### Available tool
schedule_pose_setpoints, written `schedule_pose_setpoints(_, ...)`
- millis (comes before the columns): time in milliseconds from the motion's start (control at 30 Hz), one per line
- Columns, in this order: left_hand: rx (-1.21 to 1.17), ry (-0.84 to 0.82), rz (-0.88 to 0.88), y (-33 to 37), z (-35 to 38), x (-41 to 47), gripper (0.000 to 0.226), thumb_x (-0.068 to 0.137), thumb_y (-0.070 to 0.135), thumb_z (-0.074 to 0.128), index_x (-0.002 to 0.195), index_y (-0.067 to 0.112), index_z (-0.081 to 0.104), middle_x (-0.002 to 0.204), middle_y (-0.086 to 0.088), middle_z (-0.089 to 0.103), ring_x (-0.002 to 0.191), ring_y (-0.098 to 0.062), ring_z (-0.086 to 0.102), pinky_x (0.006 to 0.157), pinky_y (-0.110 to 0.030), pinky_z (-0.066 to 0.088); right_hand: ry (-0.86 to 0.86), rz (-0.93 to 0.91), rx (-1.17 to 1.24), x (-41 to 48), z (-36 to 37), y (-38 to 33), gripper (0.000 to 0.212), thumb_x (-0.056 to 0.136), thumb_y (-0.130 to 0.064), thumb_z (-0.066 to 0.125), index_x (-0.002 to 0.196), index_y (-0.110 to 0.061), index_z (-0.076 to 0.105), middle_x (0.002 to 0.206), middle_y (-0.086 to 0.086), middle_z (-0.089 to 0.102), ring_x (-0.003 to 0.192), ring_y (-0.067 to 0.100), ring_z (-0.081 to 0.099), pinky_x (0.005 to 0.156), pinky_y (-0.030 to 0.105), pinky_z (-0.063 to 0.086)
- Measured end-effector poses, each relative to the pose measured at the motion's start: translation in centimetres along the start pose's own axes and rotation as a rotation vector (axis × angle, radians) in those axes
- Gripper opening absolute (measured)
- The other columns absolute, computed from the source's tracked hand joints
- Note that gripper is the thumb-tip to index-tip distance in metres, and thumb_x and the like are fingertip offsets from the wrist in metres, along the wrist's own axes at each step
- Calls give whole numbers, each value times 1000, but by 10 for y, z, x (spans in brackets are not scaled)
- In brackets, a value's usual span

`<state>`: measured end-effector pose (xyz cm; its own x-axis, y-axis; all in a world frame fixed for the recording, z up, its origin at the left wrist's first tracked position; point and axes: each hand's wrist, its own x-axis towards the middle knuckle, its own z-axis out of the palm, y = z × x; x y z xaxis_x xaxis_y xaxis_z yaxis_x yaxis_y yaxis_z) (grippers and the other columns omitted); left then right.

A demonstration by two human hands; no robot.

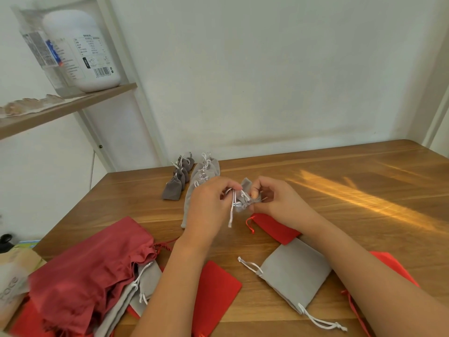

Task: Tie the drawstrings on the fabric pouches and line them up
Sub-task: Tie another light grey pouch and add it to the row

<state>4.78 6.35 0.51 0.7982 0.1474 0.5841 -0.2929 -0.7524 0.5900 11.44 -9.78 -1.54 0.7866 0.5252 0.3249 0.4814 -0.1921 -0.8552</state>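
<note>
Pouch [246,190] upright, neck down, between left hand [209,205] and right hand [279,199]

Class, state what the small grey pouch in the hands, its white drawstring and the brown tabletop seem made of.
Small grey pouch: probably velvety fabric, matte, softly crumpled. White drawstring: likely woven cord, hanging limp. Brown tabletop: wood or wood-look laminate; grain lines, slight sheen.

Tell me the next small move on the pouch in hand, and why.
Probably pull the white drawstring snug: the left hand pinches it, an end hanging loose, while the right hand grips the small grey pouch at its gathered neck.
</note>
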Motion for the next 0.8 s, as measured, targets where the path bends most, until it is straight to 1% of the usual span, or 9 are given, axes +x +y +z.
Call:
schedule_pose_setpoints(100, -104, 79, 27, 2, 1, -3, 18, 82, -1, 69, 87, 16, 74, 83, 10, 69, 80, -6, 66, 73, -26, 54, -26, -1, 69, -2, 1, -9, 8, 81, -17, 75, 78, -18, 68, 76, -10, 66, 68, 11, 57, 66, 24, 45)
schedule_pose_setpoints(167, -168, 117, 45, 3, 2, -5, 20, 81, -2, 70, 87, 16, 74, 82, 11, 70, 79, -4, 66, 71, -18, 52, 8, 52, 154, -4, -1, -15, 27, 88, -41, 62, 80, -19, 75, 68, 4, 63, 62, 20, 52, 62, 28, 41)
schedule_pose_setpoints(233, -193, 150, 73, 5, 4, -6, 22, 80, -3, 71, 87, 17, 74, 81, 16, 69, 80, -1, 65, 72, -12, 49, 56, 125, 211, -5, -5, -18, 43, 87, -55, 51, 80, -22, 78, 59, 10, 50, 54, 15, 39, 55, 21, 34)
schedule_pose_setpoints(267, -195, 163, 87, 4, 5, -6, 23, 80, -3, 72, 87, 19, 74, 82, 17, 68, 81, 0, 66, 73, -12, 49, 64, 143, 243, -5, -4, -19, 44, 86, -57, 51, 80, -23, 79, 62, 14, 52, 56, 13, 36, 55, 18, 32)
schedule_pose_setpoints(300, -202, 172, 95, 4, 6, -6, 23, 79, -1, 73, 88, 20, 74, 81, 17, 69, 81, 0, 66, 73, -14, 50, 58, 155, 290, -4, -3, -19, 43, 85, -56, 52, 81, -23, 79, 70, 17, 61, 59, 12, 37, 57, 18, 32)
schedule_pose_setpoints(367, -230, 173, 109, 3, 9, -5, 22, 79, 2, 73, 87, 23, 74, 79, 13, 70, 81, -2, 67, 73, -19, 53, 33, 170, 404, -4, 1, -19, 41, 83, -51, 57, 86, -17, 79, 83, 13, 70, 62, 11, 39, 60, 19, 33)
schedule_pose_setpoints(467, -233, 175, 169, 2, 12, -5, 21, 79, 4, 70, 88, 23, 73, 87, 9, 70, 80, -2, 67, 73, -20, 54, -3, 257, 579, -2, 4, -16, 36, 82, -41, 62, 91, -8, 75, 73, -3, 68, 60, 8, 42, 60, 20, 34)
schedule_pose_setpoints(667, -192, 128, 246, -2, 18, -1, 18, 77, 4, 73, 93, 9, 77, 95, 8, 71, 93, -2, 66, 84, -13, 50, 27, 433, 905, 1, 6, -16, 20, 77, -25, 67, 88, -9, 71, 68, -1, 56, 53, 5, 40, 53, 18, 32)
schedule_pose_setpoints(800, -280, 22, 195, 1, 20, -1, 22, 84, 13, 67, 105, 15, 73, 104, 11, 71, 103, -3, 65, 92, -21, 50, 97, 467, 955, 2, 5, -16, 10, 88, -17, 61, 86, -9, 66, 67, -1, 55, 54, 5, 44, 52, 16, 36)
